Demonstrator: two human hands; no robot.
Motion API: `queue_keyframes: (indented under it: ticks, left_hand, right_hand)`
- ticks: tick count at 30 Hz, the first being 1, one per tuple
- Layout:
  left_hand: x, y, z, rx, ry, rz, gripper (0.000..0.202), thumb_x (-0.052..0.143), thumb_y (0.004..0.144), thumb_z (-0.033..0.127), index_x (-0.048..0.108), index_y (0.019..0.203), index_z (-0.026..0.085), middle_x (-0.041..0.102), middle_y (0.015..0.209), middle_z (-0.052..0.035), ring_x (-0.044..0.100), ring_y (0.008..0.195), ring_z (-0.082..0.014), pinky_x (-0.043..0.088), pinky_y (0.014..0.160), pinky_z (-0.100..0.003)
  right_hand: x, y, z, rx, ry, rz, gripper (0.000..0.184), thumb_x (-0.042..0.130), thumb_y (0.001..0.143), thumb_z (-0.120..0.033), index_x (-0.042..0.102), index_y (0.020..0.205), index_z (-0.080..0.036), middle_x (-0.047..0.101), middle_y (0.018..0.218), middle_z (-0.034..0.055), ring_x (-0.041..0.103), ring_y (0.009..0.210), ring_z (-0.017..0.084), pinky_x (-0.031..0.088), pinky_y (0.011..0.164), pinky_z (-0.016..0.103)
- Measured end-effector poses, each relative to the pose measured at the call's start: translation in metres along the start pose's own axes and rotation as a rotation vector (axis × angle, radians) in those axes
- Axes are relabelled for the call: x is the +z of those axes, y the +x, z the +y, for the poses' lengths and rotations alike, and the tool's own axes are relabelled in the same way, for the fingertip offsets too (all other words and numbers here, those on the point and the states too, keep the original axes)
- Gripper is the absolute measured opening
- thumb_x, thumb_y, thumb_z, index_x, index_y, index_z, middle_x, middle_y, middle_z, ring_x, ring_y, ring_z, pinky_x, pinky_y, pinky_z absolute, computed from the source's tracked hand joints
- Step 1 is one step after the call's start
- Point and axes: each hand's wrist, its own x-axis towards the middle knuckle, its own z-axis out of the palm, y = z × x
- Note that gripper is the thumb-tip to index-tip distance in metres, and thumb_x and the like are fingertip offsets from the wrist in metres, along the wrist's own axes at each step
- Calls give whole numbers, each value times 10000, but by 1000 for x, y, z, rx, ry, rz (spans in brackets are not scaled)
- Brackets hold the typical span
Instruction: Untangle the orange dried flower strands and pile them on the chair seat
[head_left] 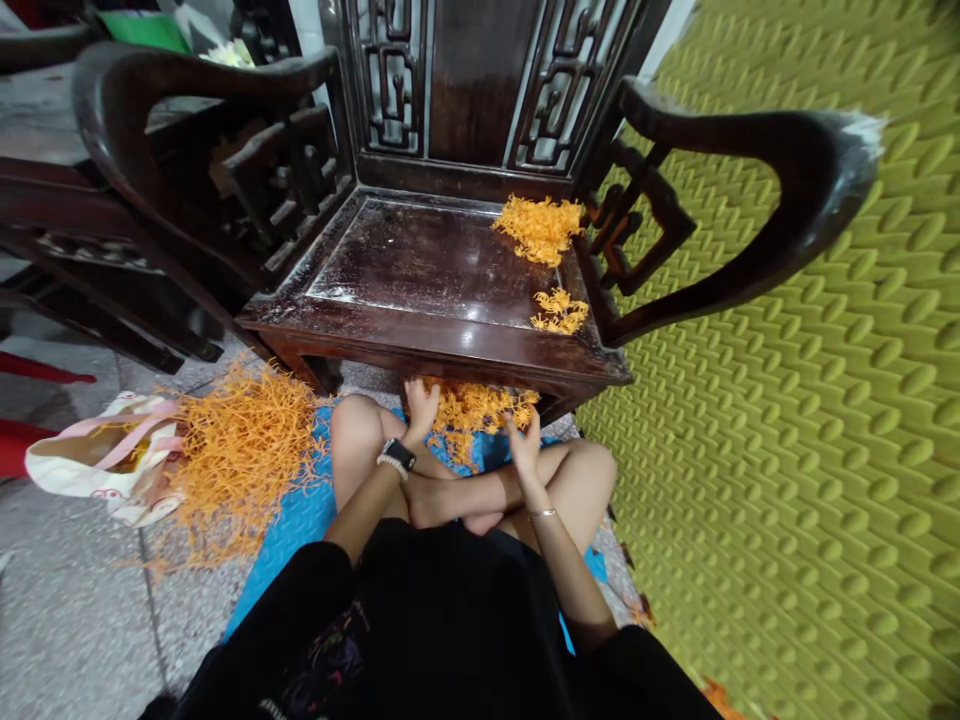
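Under the front edge of the wooden chair is a heap of small orange branching pieces, thin and plastic-looking. At its left side is my left hand, with a watch and beads on the wrist; its fingers are raised and apart, and I see nothing held. On the right my right hand, with a bracelet, has its fingers bent around an orange branching piece at the heap's edge. Fine contact at the fingertips is too small to make out.
The dark wooden chair stands in front, bearing a larger orange cluster and a smaller one. Loose orange strands spill from a white bag at left. A blue mat lies beneath me; a yellow-green textured surface borders the right.
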Motion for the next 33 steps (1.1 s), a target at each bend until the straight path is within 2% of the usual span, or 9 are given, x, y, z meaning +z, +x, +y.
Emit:
queue_keyframes:
  ticks: [4,6,11,16,21,24,27,30,33]
  left_hand:
    - [5,-31,-13,156,183,-217,473,774,731,257,627,1175,186,513,1362,-120,372,1351,-303,281,1151,-456]
    - [11,-38,-18,179,268,-347,503,808,691,247,633,1157,171,538,1334,-126,449,1291,-301,346,1107,-469]
    - [10,-35,-14,195,422,-510,206,579,920,320,646,1020,153,640,1125,-85,603,1046,-204,469,959,-441]
    - [-28,-33,12,254,388,-517,245,618,869,384,706,839,157,708,883,-61,644,851,-202,483,853,-355]
    - [-51,-63,43,285,244,-528,212,657,800,371,748,745,187,712,703,-40,632,674,-203,468,681,-264]
    - [-60,-81,61,297,149,-451,222,642,816,374,751,776,186,703,737,-41,641,747,-207,472,736,-260]
    - [-80,-89,77,292,54,-256,300,583,861,415,737,800,164,629,673,-40,616,758,-193,470,729,-255]
    - [-108,-89,87,269,-34,-102,371,541,889,466,720,813,150,422,506,25,442,494,-113,375,504,-220]
    - [-131,-87,94,244,-201,46,404,579,863,508,711,780,136,282,471,63,276,408,-67,249,414,-205]
  right_hand:
    - [6,-15,-4,-113,-135,36,632,365,915,-371,228,1475,-112,200,1545,216,98,1451,351,137,1112,625]
    - [14,-21,-6,-213,-171,-131,596,462,877,-304,347,1448,-176,279,1538,156,163,1447,334,179,1126,594]
    - [27,-14,11,-303,-240,-531,478,637,803,-192,578,1277,-198,613,1253,115,557,1176,281,430,1007,479]
    - [-4,15,43,-173,-270,-533,313,587,928,-332,584,1193,-167,587,1238,94,588,1092,237,483,939,475]
    - [-20,32,53,-12,-140,-483,309,594,926,-320,577,1188,-156,597,1194,88,611,1021,220,525,867,434]
    - [-13,31,48,51,37,-503,295,595,925,-330,592,1155,-146,618,1138,71,630,955,207,547,810,394]
    - [-14,25,37,89,263,-497,289,581,934,-344,590,1141,-141,630,1076,63,639,873,176,559,739,349]
    - [-34,15,21,98,490,-458,273,543,953,-391,608,1007,-132,631,867,17,598,665,106,524,599,260]
    - [-70,-1,0,77,700,-387,460,488,925,-567,541,685,-178,461,541,-59,402,432,74,428,465,233]
